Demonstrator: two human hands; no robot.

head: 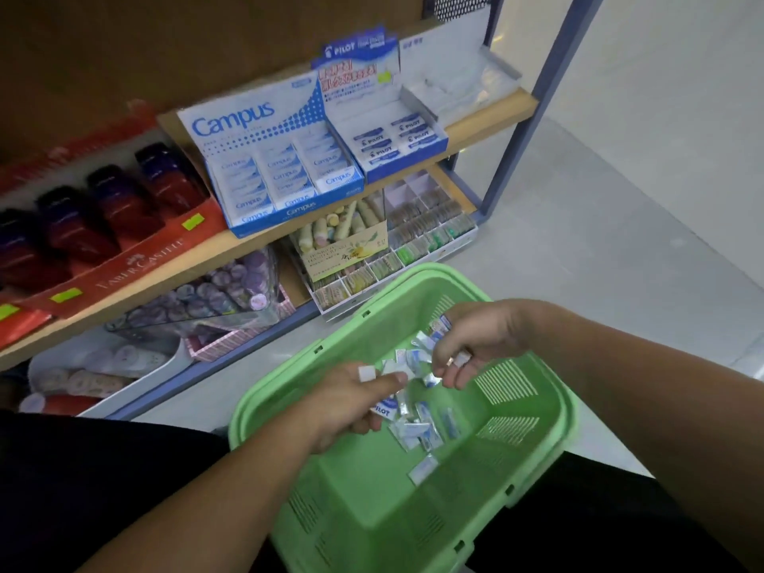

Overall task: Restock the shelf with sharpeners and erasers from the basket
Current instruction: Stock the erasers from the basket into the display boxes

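A green plastic basket (533, 457) sits in front of me on my lap, with several small white-and-blue Pilot erasers (417, 428) loose on its floor. My left hand (351, 407) hovers over the basket and grips a few erasers between thumb and fingers. My right hand (479, 345) is just to its right, fingers curled round more erasers. On the wooden shelf above stand the blue Pilot eraser display box (392, 138), partly filled, and the Campus eraser box (281, 171).
A red Faber-Castell tray (124, 258) of dark sharpeners fills the shelf's left. Below are a compartmented tray of small items (413, 241), a clear tub of round things (215, 295) and a pink box (231, 345). Pale floor (599, 225) lies to the right.
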